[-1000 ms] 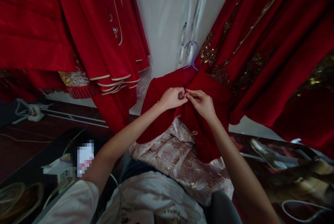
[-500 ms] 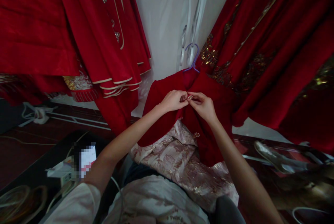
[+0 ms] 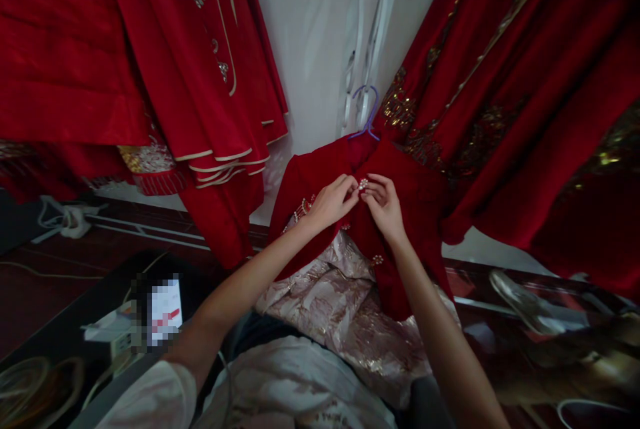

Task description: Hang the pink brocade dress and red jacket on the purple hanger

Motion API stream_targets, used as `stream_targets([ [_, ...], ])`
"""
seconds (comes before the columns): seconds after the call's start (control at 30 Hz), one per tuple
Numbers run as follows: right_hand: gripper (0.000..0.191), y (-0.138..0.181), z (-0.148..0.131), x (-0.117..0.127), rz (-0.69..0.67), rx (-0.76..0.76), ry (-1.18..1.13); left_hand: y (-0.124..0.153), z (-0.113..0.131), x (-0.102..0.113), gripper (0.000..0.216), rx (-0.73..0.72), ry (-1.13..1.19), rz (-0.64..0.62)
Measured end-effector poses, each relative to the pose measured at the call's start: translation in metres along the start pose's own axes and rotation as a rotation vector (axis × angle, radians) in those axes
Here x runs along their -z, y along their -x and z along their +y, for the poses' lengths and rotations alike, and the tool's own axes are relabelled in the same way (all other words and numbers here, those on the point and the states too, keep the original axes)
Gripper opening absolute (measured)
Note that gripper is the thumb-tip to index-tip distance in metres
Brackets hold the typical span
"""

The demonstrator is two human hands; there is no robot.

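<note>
A red jacket [image 3: 415, 195] hangs from a purple hanger [image 3: 369, 123] in front of me, over pale pink-gold brocade fabric [image 3: 345, 295]. At its upper front opening is a flower-shaped beaded button [image 3: 363, 184]. My left hand [image 3: 334, 203] has its bent fingertips closed at the button's left side. On the right side, my right hand [image 3: 385, 207] has its fingers loosened and spread, the tips close to the button. Another beaded button [image 3: 377, 260] shows lower on the front edge. Beaded trim [image 3: 303, 209] is visible beside my left wrist.
Red embroidered garments [image 3: 200, 82] hang at the left, and more [image 3: 505, 102] at the right. White cabinet doors [image 3: 310, 29] stand behind. A lit phone [image 3: 165, 309] and a white power strip [image 3: 113, 332] lie on a black surface at the lower left.
My right fingers have loosened from their pinch at the button and spread. My left hand has shifted slightly lower, and the beaded trim by its wrist has come into sight.
</note>
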State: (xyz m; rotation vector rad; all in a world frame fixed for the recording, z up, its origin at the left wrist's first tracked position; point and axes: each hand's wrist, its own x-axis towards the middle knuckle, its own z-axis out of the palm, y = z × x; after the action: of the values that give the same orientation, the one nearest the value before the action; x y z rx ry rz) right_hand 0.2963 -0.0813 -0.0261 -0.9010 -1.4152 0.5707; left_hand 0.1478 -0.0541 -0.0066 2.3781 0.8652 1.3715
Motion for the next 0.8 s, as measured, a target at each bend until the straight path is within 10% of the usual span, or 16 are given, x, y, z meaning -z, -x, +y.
stream_targets([
  [0.13, 0.066, 0.030, 0.010, -0.002, 0.005, -0.101, 0.043, 0.021, -0.011, -0.033, 0.013, 0.371, 0.445, 0.290],
  [0.23, 0.058, 0.035, 0.009, 0.007, -0.063, -0.160, 0.035, 0.031, -0.010, -0.038, 0.021, 0.564, 0.683, 0.284],
  [0.47, 0.044, 0.028, -0.035, 0.044, -0.214, -0.266, -0.073, 0.055, 0.014, -0.020, 0.053, 0.665, 1.009, -0.007],
  [0.8, 0.034, 0.052, -0.051, -0.005, -0.327, -0.074, 0.295, 0.077, 0.016, -0.006, 0.029, 0.756, 1.025, 0.296],
])
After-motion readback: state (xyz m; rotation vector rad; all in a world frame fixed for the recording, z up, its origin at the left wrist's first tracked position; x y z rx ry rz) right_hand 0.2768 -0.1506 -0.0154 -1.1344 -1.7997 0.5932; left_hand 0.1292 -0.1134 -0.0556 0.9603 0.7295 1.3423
